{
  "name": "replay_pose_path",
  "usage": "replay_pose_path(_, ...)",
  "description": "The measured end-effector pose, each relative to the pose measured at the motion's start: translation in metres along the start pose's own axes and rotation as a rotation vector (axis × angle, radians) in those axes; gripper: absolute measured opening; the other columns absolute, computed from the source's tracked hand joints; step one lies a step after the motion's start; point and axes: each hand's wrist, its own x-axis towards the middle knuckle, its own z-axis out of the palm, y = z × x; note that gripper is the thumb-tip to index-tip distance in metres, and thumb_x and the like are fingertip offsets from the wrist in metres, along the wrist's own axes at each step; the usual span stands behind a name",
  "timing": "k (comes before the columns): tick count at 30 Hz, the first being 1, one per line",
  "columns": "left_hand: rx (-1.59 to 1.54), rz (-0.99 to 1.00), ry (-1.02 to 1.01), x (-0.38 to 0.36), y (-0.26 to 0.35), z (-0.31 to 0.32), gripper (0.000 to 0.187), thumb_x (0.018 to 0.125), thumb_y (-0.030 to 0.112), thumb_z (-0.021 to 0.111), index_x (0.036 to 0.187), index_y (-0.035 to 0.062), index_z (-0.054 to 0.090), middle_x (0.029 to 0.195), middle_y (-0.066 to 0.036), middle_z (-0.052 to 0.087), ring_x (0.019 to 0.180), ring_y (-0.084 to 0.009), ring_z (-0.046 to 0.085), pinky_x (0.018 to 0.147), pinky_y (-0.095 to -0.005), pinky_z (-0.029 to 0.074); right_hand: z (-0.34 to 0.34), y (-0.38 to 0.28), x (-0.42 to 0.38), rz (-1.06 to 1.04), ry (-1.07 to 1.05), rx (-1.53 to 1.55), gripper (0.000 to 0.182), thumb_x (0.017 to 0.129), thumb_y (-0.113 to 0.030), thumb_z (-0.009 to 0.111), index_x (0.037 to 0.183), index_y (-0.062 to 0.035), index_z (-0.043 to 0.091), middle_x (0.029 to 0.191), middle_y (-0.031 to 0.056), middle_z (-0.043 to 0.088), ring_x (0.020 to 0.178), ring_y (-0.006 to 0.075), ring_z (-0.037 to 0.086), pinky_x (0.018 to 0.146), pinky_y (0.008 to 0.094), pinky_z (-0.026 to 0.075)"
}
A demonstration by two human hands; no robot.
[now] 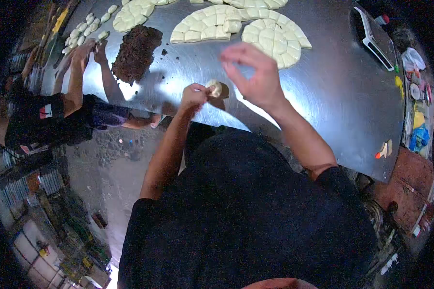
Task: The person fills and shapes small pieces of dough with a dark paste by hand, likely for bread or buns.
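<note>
My left hand [194, 98] is closed, its thumb and fingers gripping a small pale piece of dough [215, 88] just over the steel table. Some dark brown matter shows at the dough's near side. My right hand [256, 77] is raised to the right of it, blurred, with its fingers curved and a gap between thumb and fingers; I see nothing in it. Beyond my left hand lies a heap of dark brown crumbly filling [137, 54]. Flat rounds of pale dough scored into pieces [276, 41] lie past my right hand, beside a similar half-round [200, 26].
A co-worker's hands [84, 50] are at the left, close to several small shaped dough pieces [89, 28]. A white-edged device [372, 38] stands at the table's [332, 91] far right. Near the right corner lies a small orange-tipped object [384, 149]. A cluttered shelf [418, 103] borders the right side.
</note>
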Motion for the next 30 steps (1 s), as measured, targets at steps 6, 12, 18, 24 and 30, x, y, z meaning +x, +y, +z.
replay_pose_path(6,-0.233,0.242,-0.034,0.006,-0.033,-0.007,0.039,0.086,0.037,0.069,0.070,0.0019,0.063,0.057,-0.004,0.056,0.041,-0.0099,0.046,0.040,-0.0256,0.035,0.037,-0.037,0.076,-0.378,0.330,-0.166,0.042,0.082,-0.030,0.061,0.122,-0.0149,0.059,0.132,0.0133,0.050,0.121,0.0346,0.046,0.101,0.0512,0.033)
replay_pose_path(12,-0.697,0.485,0.304,0.000,-0.098,-0.049,0.016,0.094,0.021,0.055,0.101,0.0075,0.061,0.074,-0.002,0.060,0.058,-0.0096,0.053,0.046,-0.0232,0.041,0.159,0.083,-0.020,-0.143,-0.227,-0.460,0.047,0.088,-0.036,0.055,0.130,-0.0148,0.052,0.145,0.0156,0.036,0.133,0.0419,0.031,0.105,0.0671,0.019)
replay_pose_path(18,-1.113,0.261,0.072,-0.044,-0.207,-0.137,0.028,0.095,0.030,0.050,0.093,0.0067,0.064,0.075,-0.005,0.059,0.062,-0.0169,0.058,0.050,-0.0321,0.045,0.096,0.107,-0.039,0.076,-0.750,-0.353,0.031,0.086,-0.026,0.055,0.109,-0.0059,0.058,0.116,0.0180,0.057,0.115,0.0362,0.051,0.098,0.0445,0.041)
replay_pose_path(24,-0.418,0.094,0.349,-0.099,-0.204,-0.096,0.039,0.095,0.043,0.044,0.100,0.0092,0.063,0.072,-0.003,0.059,0.057,-0.0147,0.056,0.047,-0.0293,0.044,0.086,0.085,-0.022,0.376,-1.083,-0.146,0.039,0.077,-0.022,0.068,0.110,-0.0036,0.058,0.097,0.0142,0.065,0.090,0.0268,0.064,0.078,0.0381,0.051)
replay_pose_path(30,-0.410,0.093,0.254,-0.066,-0.171,-0.101,0.050,0.095,0.055,0.038,0.106,0.0117,0.062,0.069,-0.001,0.059,0.052,-0.0124,0.054,0.044,-0.0265,0.043,0.137,0.101,0.085,0.200,-0.571,-0.072,0.056,0.086,-0.031,0.063,0.133,-0.0034,0.047,0.119,0.0151,0.059,0.103,0.0266,0.060,0.088,0.0381,0.049)
